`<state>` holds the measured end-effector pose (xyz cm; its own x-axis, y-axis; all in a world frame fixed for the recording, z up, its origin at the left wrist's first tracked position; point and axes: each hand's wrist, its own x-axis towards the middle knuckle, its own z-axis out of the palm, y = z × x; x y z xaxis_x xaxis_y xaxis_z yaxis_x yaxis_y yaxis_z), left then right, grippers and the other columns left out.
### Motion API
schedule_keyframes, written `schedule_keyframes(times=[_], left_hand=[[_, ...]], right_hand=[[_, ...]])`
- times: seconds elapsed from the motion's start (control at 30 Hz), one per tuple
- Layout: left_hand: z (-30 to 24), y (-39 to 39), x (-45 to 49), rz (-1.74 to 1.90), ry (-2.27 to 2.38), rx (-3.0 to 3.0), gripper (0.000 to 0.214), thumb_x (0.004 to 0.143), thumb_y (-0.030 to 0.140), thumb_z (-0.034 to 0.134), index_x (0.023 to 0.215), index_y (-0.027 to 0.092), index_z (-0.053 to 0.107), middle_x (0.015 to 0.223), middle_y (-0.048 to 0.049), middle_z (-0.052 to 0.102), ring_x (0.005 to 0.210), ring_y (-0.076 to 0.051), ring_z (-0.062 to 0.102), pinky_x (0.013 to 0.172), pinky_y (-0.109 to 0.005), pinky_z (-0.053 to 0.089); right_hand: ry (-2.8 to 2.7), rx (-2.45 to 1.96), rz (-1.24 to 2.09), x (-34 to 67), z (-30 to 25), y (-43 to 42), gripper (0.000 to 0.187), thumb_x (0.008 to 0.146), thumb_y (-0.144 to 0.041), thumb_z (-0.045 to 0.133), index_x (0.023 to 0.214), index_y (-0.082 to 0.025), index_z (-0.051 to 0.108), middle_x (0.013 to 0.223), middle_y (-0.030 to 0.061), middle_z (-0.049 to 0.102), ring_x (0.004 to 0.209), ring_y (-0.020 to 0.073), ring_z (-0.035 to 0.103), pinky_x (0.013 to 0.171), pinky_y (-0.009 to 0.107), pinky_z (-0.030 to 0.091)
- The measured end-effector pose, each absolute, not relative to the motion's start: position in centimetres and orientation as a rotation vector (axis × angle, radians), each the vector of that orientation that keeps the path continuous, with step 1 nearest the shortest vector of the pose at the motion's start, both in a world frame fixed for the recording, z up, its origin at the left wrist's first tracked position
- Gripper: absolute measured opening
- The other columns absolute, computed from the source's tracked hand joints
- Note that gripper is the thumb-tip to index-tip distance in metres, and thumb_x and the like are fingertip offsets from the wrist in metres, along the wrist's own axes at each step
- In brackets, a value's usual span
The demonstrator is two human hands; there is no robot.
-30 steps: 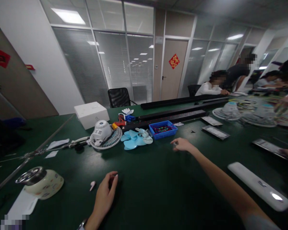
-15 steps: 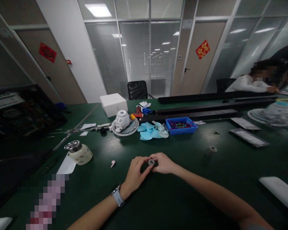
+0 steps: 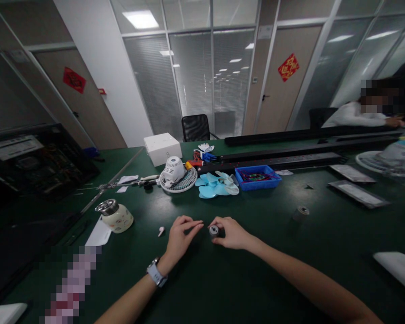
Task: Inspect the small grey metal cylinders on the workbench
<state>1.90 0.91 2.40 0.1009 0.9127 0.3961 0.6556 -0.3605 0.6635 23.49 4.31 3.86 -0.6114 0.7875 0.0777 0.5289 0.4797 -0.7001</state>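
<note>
My right hand (image 3: 232, 232) grips a small grey metal cylinder (image 3: 213, 231) between thumb and fingers. The cylinder stands upright at the table's middle, and its round top has a dark mark in the centre. Just left of it, apart from it, is my left hand (image 3: 181, 235). Its fingers and thumb stretch toward the cylinder, the tips near each other with nothing visible between them. On that wrist is a watch (image 3: 157, 272). A similar metal cylinder (image 3: 301, 213) stands farther right on the green table (image 3: 256, 283).
Beyond my hands lie light-blue fan blades (image 3: 212, 186), a white fan housing (image 3: 177, 175) and a blue tray (image 3: 258, 177) of wires. Left are a pink earbud (image 3: 161, 231) and a cream jar (image 3: 119, 219). A person in a white sleeve (image 3: 354, 118) sits far right.
My left hand has come off the cylinder and drawn back to the left. My right hand still holds the cylinder in nearly the same place. The view has shifted slightly.
</note>
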Motion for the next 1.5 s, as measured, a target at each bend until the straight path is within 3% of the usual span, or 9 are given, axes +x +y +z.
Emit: schedule_keyframes(times=[0.17,0.27,0.5,0.63,0.8,0.9,0.97,1.17,1.5], left_hand=[[0.0,0.5,-0.8,0.809,1.659,2.149,0.028,0.086,0.047,0.057,0.101,0.032,0.074,0.083,-0.0049,0.062,0.082,-0.021,0.053,0.076,-0.034,0.040],[-0.6,0.5,-0.9,0.712,1.669,2.185,0.030,0.086,0.049,0.055,0.105,0.033,0.073,0.084,-0.0050,0.062,0.083,-0.021,0.052,0.075,-0.034,0.038],[-0.2,0.1,-0.8,0.857,1.648,2.073,0.041,0.092,0.044,0.043,0.125,0.026,0.061,0.092,-0.0064,0.065,0.089,-0.022,0.057,0.081,-0.035,0.044],[-0.4,0.2,-1.0,1.012,1.657,1.938,0.038,0.092,0.034,0.037,0.115,0.022,0.065,0.105,-0.0070,0.068,0.097,-0.022,0.060,0.087,-0.037,0.046],[-0.6,0.2,-1.1,0.977,1.664,1.919,0.035,0.088,0.026,0.031,0.080,0.019,0.064,0.080,-0.0042,0.065,0.077,-0.020,0.061,0.072,-0.031,0.045],[-0.5,0.1,-1.1,0.962,1.658,1.939,0.035,0.087,0.027,0.031,0.067,0.020,0.059,0.071,-0.0026,0.061,0.071,-0.018,0.058,0.067,-0.029,0.042],[-0.4,0.0,-1.1,0.946,1.653,1.945,0.036,0.087,0.028,0.030,0.064,0.020,0.057,0.069,-0.0025,0.059,0.069,-0.018,0.057,0.067,-0.029,0.041],[-0.3,-0.1,-1.1,0.924,1.647,1.957,0.035,0.084,0.027,0.029,0.055,0.021,0.050,0.064,-0.0023,0.054,0.066,-0.017,0.054,0.066,-0.028,0.039],[-0.4,0.1,-0.8,0.927,1.721,2.010,0.036,0.084,0.029,0.030,0.051,0.021,0.040,0.058,0.0003,0.045,0.058,-0.015,0.048,0.059,-0.027,0.034]], right_hand=[[-2.386,-1.074,0.781,23.4,4.7,3.5,0.042,0.070,-0.031,0.071,0.110,-0.025,0.059,0.106,0.0020,0.068,0.100,0.0211,0.062,0.101,0.042,0.035],[-2.364,-1.098,0.748,23.3,4.7,3.3,0.035,0.073,-0.037,0.068,0.105,-0.025,0.062,0.105,0.0019,0.068,0.100,0.0215,0.062,0.102,0.044,0.035],[-2.416,-1.311,0.482,29.0,4.8,6.0,0.033,0.074,-0.039,0.064,0.104,-0.025,0.066,0.103,0.0023,0.071,0.100,0.0220,0.063,0.108,0.051,0.023],[-2.327,-1.851,0.098,36.9,5.5,9.0,0.032,0.073,-0.040,0.063,0.101,-0.026,0.069,0.094,0.0044,0.072,0.100,0.0261,0.063,0.110,0.057,0.010],[-2.030,-2.307,-0.160,44.0,5.7,10.9,0.031,0.077,-0.035,0.059,0.103,-0.022,0.070,0.091,0.0099,0.072,0.099,0.0313,0.063,0.106,0.062,0.012],[-1.985,-2.108,-0.348,42.5,5.5,10.0,0.037,0.078,-0.028,0.057,0.113,-0.019,0.065,0.111,0.0148,0.068,0.117,0.0349,0.053,0.106,0.062,0.012],[-2.077,-1.805,-0.313,39.0,5.1,8.7,0.037,0.082,-0.031,0.054,0.117,-0.022,0.063,0.122,0.0116,0.063,0.124,0.0326,0.046,0.108,0.060,0.011],[-2.472,-1.039,0.400,25.6,2.5,5.5,0.041,0.083,-0.052,0.058,0.117,-0.031,0.064,0.118,0.0036,0.066,0.118,0.0236,0.052,0.110,0.055,0.015],[-2.468,-0.922,0.354,20.4,1.2,5.8,0.017,0.083,-0.044,0.063,0.092,-0.034,0.074,0.116,0.0001,0.066,0.123,0.0212,0.047,0.110,0.049,0.018]])
